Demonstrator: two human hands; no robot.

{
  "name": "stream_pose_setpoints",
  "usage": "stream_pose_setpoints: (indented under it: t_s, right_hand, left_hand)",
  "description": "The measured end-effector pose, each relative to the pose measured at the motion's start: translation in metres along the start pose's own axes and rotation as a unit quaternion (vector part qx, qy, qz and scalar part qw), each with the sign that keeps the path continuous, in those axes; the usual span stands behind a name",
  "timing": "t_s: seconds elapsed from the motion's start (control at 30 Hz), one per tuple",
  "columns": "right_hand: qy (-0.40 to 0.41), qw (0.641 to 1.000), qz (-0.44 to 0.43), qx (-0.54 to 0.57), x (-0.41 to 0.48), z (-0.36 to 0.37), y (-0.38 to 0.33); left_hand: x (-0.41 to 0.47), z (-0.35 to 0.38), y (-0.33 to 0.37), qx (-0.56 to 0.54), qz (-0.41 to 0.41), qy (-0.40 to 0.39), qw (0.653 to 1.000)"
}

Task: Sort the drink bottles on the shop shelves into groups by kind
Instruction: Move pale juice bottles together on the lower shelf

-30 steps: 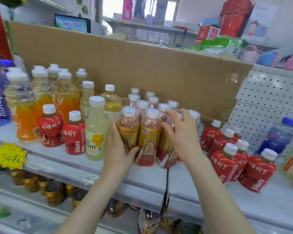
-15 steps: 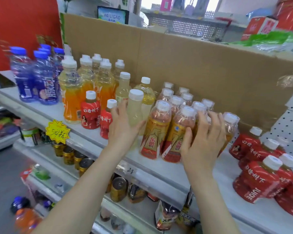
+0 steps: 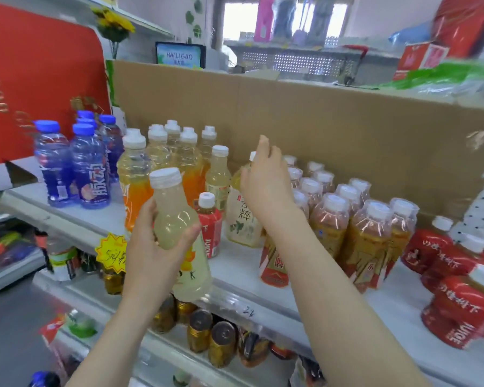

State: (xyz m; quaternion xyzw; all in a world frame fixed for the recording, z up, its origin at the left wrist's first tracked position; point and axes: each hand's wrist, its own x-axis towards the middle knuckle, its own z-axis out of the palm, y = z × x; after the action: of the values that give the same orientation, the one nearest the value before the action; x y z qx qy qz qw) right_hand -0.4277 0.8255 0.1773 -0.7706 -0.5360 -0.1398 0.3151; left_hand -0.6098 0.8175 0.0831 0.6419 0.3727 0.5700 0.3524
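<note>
Left hand (image 3: 148, 258) gripped the pale cloudy bottle (image 3: 173, 216) round its middle, thumb on the right side, fingers wrapped behind. I held it up in front of the shelf (image 3: 235, 270), white cap leaning a little to the left, its base level with the shelf's front lip.

Right hand (image 3: 266, 180) was up at the neck of the yellow tea bottle (image 3: 242, 222) with the leaf label, which stood on the shelf near the cardboard backing (image 3: 347, 129). Fingers loosely bent above its cap; I could not tell whether they had closed on it.

On the shelf, left to right:
- blue bottles (image 3: 88, 169) with blue caps, clustered at the far left
- orange juice bottles (image 3: 134, 174), white caps, several rows deep
- a second pale bottle (image 3: 218, 177) behind, beside the orange ones
- one small red-label bottle (image 3: 210, 227) just behind the bottle I held
- shrink-wrapped amber tea bottles (image 3: 366, 238) in close rows, right of my right forearm
- more red-label bottles (image 3: 464, 311) grouped at the far right, apart from the single one

A yellow starburst price tag (image 3: 109, 254) hung on the shelf edge by my left wrist. Gold-topped cans (image 3: 221, 342) lay on the shelf below.
</note>
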Motion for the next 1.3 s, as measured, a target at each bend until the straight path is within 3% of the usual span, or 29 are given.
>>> stream_pose_setpoints:
  t_s: [0.1,0.17,0.23,0.47,0.8,0.93,1.13,1.3]
  right_hand:
    - [-0.047,0.986,0.154,0.036,0.038,0.037,-0.013]
    - [0.004,0.970,0.228,0.081,0.046,0.054,-0.011]
    - [0.061,0.962,0.249,0.096,0.041,0.063,-0.009]
    - [0.095,0.981,0.170,0.026,0.016,0.052,-0.008]
    - [0.101,0.982,0.153,-0.055,-0.021,0.031,-0.002]
    - [0.080,0.985,0.150,0.041,-0.037,0.039,-0.014]
    - [0.123,0.973,0.122,0.150,-0.075,0.065,-0.012]
    - [0.130,0.967,0.136,0.170,-0.076,0.068,-0.016]
  left_hand:
    - [0.008,-0.021,-0.017,0.004,-0.009,-0.032,0.999]
    - [0.011,-0.034,-0.030,-0.001,-0.014,-0.053,0.999]
    - [0.015,-0.043,-0.041,0.000,-0.015,-0.076,0.997]
    - [0.031,-0.042,-0.064,-0.047,-0.014,-0.159,0.986]
    - [0.044,-0.025,-0.060,-0.075,0.002,-0.224,0.972]
    - [0.045,-0.024,-0.061,-0.087,-0.001,-0.221,0.971]
    - [0.041,-0.027,-0.066,-0.101,-0.002,-0.214,0.972]
    - [0.034,-0.027,-0.064,-0.107,0.003,-0.210,0.972]
